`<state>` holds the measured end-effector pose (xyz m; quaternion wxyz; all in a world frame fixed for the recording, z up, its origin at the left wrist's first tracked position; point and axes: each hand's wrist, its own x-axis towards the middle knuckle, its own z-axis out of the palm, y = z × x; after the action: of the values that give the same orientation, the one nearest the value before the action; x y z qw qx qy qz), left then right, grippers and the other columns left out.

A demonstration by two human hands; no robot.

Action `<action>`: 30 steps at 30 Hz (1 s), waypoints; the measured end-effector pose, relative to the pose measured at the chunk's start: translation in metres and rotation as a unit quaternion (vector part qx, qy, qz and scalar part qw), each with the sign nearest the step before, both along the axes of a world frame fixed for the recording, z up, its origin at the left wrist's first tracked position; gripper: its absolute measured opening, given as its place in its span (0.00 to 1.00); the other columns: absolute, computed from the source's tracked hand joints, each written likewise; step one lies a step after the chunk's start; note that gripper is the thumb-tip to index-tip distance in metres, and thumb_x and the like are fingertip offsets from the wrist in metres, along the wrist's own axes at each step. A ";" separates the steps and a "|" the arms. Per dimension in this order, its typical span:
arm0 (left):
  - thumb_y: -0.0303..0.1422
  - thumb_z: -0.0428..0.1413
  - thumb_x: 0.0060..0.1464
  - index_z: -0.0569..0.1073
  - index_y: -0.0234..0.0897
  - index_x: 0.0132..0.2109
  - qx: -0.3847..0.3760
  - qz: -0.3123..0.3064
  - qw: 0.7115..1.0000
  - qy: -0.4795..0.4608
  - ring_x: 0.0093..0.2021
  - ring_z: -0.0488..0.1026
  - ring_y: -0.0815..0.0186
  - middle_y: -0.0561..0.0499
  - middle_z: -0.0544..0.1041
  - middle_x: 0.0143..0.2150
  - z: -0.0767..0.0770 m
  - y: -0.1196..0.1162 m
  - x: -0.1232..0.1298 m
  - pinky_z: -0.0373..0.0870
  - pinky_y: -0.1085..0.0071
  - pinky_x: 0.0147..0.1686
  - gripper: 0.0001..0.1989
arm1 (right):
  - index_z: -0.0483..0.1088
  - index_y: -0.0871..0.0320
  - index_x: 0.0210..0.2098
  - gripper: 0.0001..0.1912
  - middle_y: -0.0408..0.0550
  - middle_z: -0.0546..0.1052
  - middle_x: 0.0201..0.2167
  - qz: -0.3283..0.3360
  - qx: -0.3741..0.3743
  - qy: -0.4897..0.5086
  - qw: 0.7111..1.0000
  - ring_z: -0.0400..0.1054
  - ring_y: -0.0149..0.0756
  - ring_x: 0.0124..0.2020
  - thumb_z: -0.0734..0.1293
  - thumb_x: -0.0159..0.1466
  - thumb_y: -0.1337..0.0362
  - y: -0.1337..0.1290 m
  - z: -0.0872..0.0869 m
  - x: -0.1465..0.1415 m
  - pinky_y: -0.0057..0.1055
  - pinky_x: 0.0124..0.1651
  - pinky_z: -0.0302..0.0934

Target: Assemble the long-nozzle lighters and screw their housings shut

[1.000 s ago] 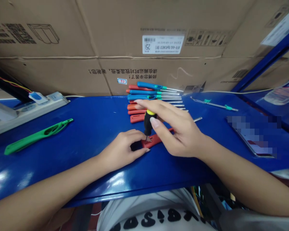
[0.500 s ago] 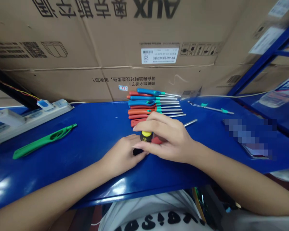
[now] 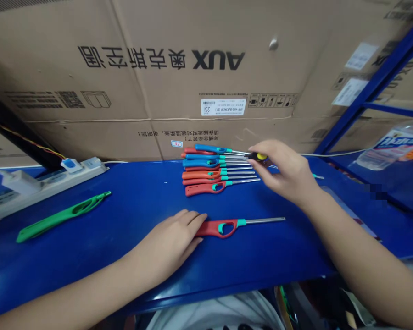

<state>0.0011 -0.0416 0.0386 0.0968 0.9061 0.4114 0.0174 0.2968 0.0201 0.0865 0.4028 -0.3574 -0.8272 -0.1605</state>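
My left hand (image 3: 174,238) is closed round the handle of a red long-neck lighter (image 3: 223,228). That lighter lies on the blue table, its metal tube pointing right and its green trigger showing. My right hand (image 3: 284,169) is raised at the right end of the lighter row, pinching what looks like a short screwdriver (image 3: 260,156) with a black and yellow handle; its tip is hidden. Beneath and left of it lie several more lighters side by side, blue ones such as the far blue lighter (image 3: 209,148) and red ones such as the near red lighter (image 3: 203,189).
A green lighter casing (image 3: 65,215) lies at the left, by a white power strip (image 3: 86,166) with plugs. Cardboard boxes (image 3: 179,87) stand along the back. At the right are a phone-like flat object (image 3: 351,211), partly covered by my arm, and a clear plastic bottle (image 3: 385,149).
My right hand has moved away from my left, up and to the right, carrying the black and yellow screwdriver. The red lighter under my left hand is now uncovered. The view has tilted up.
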 end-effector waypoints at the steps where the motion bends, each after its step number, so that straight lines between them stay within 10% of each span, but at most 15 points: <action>1: 0.29 0.52 0.67 0.69 0.33 0.65 0.003 -0.010 1.000 0.003 0.55 0.75 0.49 0.38 0.76 0.58 0.000 0.001 0.002 0.76 0.51 0.54 0.21 | 0.71 0.52 0.50 0.10 0.52 0.79 0.45 -0.025 -0.008 0.003 1.000 0.75 0.42 0.46 0.65 0.70 0.65 0.007 -0.006 0.010 0.39 0.46 0.72; 12: 0.35 0.45 0.68 0.79 0.36 0.49 0.034 -0.002 0.988 -0.152 0.50 0.78 0.55 0.43 0.82 0.49 0.028 0.076 -0.011 0.74 0.61 0.51 0.19 | 0.74 0.58 0.40 0.06 0.56 0.77 0.42 -0.241 -0.173 0.025 0.955 0.74 0.47 0.46 0.67 0.64 0.65 0.046 -0.036 0.067 0.42 0.53 0.67; 19: 0.38 0.48 0.63 0.77 0.36 0.43 -0.034 0.124 0.965 -0.227 0.33 0.79 0.59 0.47 0.83 0.36 0.037 0.113 -0.009 0.74 0.66 0.37 0.16 | 0.75 0.60 0.46 0.13 0.58 0.78 0.44 -0.289 -0.295 -0.028 0.910 0.74 0.46 0.46 0.70 0.60 0.69 0.054 -0.064 0.067 0.40 0.52 0.67; 23: 0.43 0.46 0.66 0.73 0.37 0.34 -0.071 0.178 0.935 -0.299 0.14 0.61 0.69 0.57 0.66 0.16 0.035 0.120 0.001 0.59 0.73 0.19 0.19 | 0.71 0.60 0.54 0.21 0.61 0.77 0.50 -0.292 -0.350 -0.064 0.888 0.74 0.49 0.49 0.70 0.61 0.68 0.052 -0.075 0.066 0.40 0.52 0.66; 30: 0.45 0.51 0.65 0.69 0.37 0.25 0.070 0.119 0.928 -0.346 0.22 0.65 0.69 0.53 0.69 0.21 0.030 0.143 0.008 0.62 0.72 0.25 0.23 | 0.67 0.60 0.57 0.22 0.65 0.75 0.54 -0.285 -0.379 -0.105 0.874 0.72 0.53 0.54 0.67 0.64 0.67 0.048 -0.072 0.057 0.42 0.52 0.67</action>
<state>0.0092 0.1019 0.0689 0.1669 0.7923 0.4553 0.3703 0.3540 0.0679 0.0143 0.0840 -0.6844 -0.7240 0.0211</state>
